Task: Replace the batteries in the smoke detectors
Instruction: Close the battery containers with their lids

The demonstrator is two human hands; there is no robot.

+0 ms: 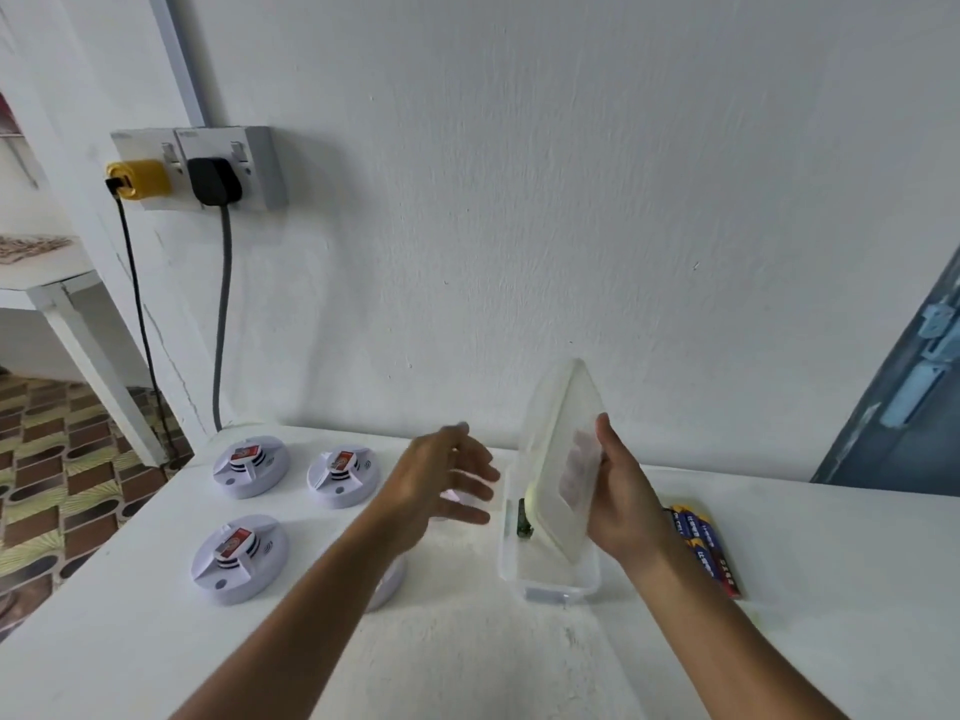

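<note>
1. right hand (pixel 626 504): thumb and fingers gripped round the edge of a translucent lid (pixel 563 459), held tilted up on edge above the container.
2. left hand (pixel 447 478): fingers spread and relaxed, holding nothing, hovering above the table just left of the container; blurred.
3. clear plastic container (pixel 550 576): uncovered, standing on the table between the two hands; a small dark item sits at its left wall, too small to tell what.
4. pack of batteries (pixel 709 550): lying flat on the table just right of the right wrist.
5. smoke detectors: three white round units face-down on the left of the table, two at the back (pixel 251 466) (pixel 341 475), one in front (pixel 240 558); a fourth partly hidden under the left forearm.
6. white table (pixel 519 657): against a white wall.
7. wall socket (pixel 208 166): yellow and black plugs, cables hanging down.
</note>
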